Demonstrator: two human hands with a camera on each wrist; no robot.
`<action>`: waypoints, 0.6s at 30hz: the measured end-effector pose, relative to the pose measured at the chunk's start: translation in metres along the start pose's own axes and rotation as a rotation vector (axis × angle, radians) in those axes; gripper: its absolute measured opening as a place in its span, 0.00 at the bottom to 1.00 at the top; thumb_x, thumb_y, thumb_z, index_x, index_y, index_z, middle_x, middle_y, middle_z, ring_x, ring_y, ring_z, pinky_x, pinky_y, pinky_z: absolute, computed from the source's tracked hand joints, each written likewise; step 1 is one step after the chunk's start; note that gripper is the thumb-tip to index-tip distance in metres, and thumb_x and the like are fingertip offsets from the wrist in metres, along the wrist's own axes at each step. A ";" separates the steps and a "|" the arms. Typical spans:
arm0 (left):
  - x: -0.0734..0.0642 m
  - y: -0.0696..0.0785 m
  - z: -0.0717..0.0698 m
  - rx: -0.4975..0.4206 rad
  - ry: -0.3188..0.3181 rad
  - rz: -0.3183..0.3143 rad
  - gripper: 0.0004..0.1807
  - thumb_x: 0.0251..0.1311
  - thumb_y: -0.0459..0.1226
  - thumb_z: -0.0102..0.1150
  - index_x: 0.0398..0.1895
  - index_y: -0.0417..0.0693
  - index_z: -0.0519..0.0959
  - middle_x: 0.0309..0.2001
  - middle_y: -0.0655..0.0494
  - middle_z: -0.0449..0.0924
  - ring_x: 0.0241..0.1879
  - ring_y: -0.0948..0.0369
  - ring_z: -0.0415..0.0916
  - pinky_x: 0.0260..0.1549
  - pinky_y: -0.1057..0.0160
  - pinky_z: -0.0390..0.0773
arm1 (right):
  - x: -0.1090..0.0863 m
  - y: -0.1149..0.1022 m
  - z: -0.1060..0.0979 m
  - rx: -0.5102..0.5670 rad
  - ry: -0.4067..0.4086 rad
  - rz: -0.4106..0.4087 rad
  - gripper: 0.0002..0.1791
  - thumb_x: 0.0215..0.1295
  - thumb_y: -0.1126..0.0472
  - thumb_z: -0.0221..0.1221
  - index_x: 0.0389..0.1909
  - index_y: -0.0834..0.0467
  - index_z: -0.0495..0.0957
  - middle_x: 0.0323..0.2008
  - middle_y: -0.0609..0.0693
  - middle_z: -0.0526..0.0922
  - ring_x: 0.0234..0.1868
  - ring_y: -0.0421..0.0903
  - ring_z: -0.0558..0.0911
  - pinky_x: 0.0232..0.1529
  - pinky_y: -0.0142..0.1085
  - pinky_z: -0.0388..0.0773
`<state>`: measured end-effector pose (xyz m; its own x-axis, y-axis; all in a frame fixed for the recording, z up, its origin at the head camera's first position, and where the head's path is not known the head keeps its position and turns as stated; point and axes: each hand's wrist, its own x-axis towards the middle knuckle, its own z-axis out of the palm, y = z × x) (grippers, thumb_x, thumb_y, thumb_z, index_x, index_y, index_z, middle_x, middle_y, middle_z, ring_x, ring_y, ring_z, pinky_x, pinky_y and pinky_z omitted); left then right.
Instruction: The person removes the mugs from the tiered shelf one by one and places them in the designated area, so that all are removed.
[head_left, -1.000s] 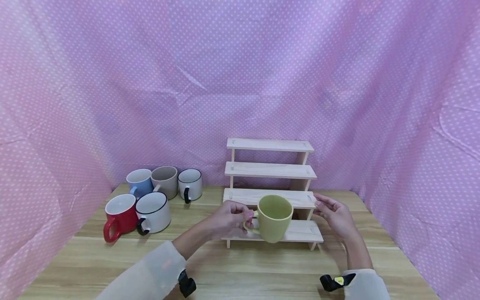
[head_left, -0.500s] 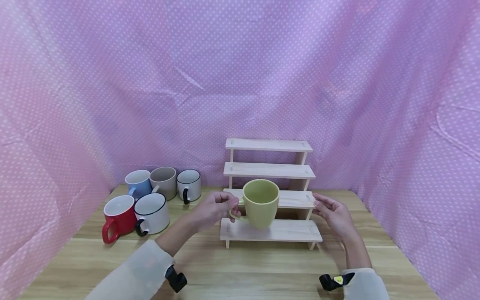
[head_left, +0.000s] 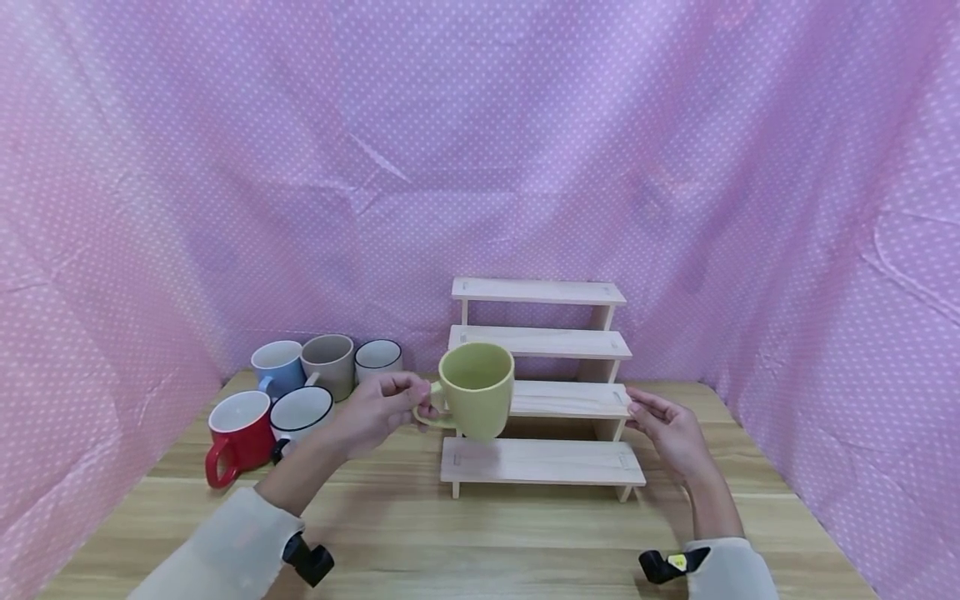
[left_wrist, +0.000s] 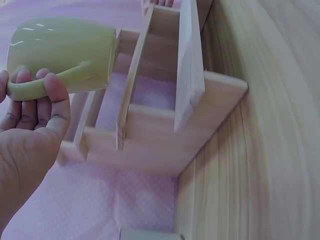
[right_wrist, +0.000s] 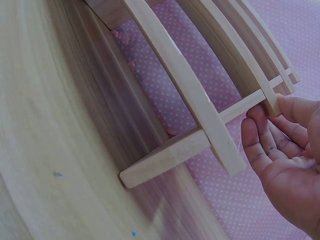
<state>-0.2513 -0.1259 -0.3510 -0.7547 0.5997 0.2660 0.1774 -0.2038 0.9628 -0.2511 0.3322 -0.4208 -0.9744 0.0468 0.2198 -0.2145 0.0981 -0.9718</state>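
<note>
My left hand (head_left: 375, 418) pinches the handle of a yellow-green mug (head_left: 480, 396). Upright, the mug hangs in front of the left part of a wooden step rack (head_left: 547, 461), apart from its boards. The left wrist view shows the thumb and curled fingers on the handle of the mug (left_wrist: 62, 52). My right hand (head_left: 673, 437) grips the right end of the rack's second board from the bottom. In the right wrist view the thumb of the right hand (right_wrist: 290, 155) lies on one face of the board, fingers on the other.
On the left of the wooden table (head_left: 480, 542) stand a red mug (head_left: 242, 429), a blue mug (head_left: 279, 367), a grey mug (head_left: 328, 362) and two white black-rimmed mugs, the nearer one (head_left: 302, 408) partly behind my left forearm. A pink dotted curtain (head_left: 480, 167) hangs behind.
My left hand has carried the yellow-green mug leftward and up, from in front of the bottom board to the rack's left side. The right hand keeps its grip on the board.
</note>
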 end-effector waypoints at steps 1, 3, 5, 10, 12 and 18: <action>-0.003 0.001 -0.004 0.009 0.009 0.001 0.10 0.77 0.34 0.52 0.37 0.48 0.82 0.36 0.56 0.79 0.42 0.62 0.83 0.43 0.62 0.85 | 0.000 0.000 0.000 0.001 0.001 0.000 0.26 0.76 0.67 0.57 0.67 0.77 0.66 0.52 0.40 0.84 0.45 0.35 0.85 0.50 0.32 0.84; -0.009 0.001 -0.011 0.022 0.028 0.010 0.10 0.77 0.33 0.52 0.38 0.49 0.83 0.36 0.55 0.79 0.43 0.61 0.83 0.43 0.62 0.85 | 0.000 -0.001 0.001 -0.002 -0.002 0.001 0.26 0.76 0.66 0.58 0.67 0.77 0.66 0.53 0.42 0.84 0.46 0.35 0.85 0.51 0.33 0.84; -0.015 0.001 -0.017 0.031 0.045 0.011 0.10 0.77 0.33 0.52 0.39 0.50 0.83 0.37 0.55 0.80 0.43 0.60 0.84 0.44 0.61 0.85 | 0.000 0.000 0.000 -0.007 -0.001 -0.001 0.27 0.75 0.66 0.59 0.67 0.77 0.66 0.54 0.43 0.84 0.46 0.35 0.85 0.51 0.33 0.84; -0.032 0.000 -0.032 0.055 0.094 0.022 0.10 0.78 0.33 0.50 0.40 0.47 0.82 0.38 0.55 0.81 0.43 0.60 0.84 0.44 0.60 0.86 | 0.001 0.003 0.000 -0.007 -0.005 -0.006 0.28 0.74 0.64 0.60 0.67 0.77 0.66 0.53 0.41 0.84 0.45 0.34 0.85 0.50 0.32 0.84; -0.039 -0.001 -0.037 0.054 0.110 0.043 0.11 0.78 0.32 0.49 0.39 0.45 0.81 0.37 0.56 0.80 0.43 0.61 0.83 0.43 0.61 0.86 | 0.001 0.003 0.000 0.001 -0.008 -0.005 0.29 0.74 0.63 0.61 0.67 0.76 0.66 0.52 0.40 0.84 0.45 0.34 0.85 0.50 0.32 0.84; -0.057 -0.003 -0.050 0.045 0.155 0.075 0.14 0.79 0.31 0.45 0.40 0.48 0.82 0.36 0.58 0.80 0.44 0.62 0.84 0.43 0.61 0.85 | 0.000 0.001 0.000 0.016 -0.004 -0.006 0.28 0.75 0.64 0.60 0.67 0.77 0.66 0.54 0.42 0.84 0.47 0.34 0.84 0.51 0.33 0.84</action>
<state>-0.2407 -0.1981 -0.3713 -0.8260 0.4571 0.3297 0.2619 -0.2067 0.9427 -0.2517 0.3323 -0.4216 -0.9734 0.0424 0.2253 -0.2214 0.0824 -0.9717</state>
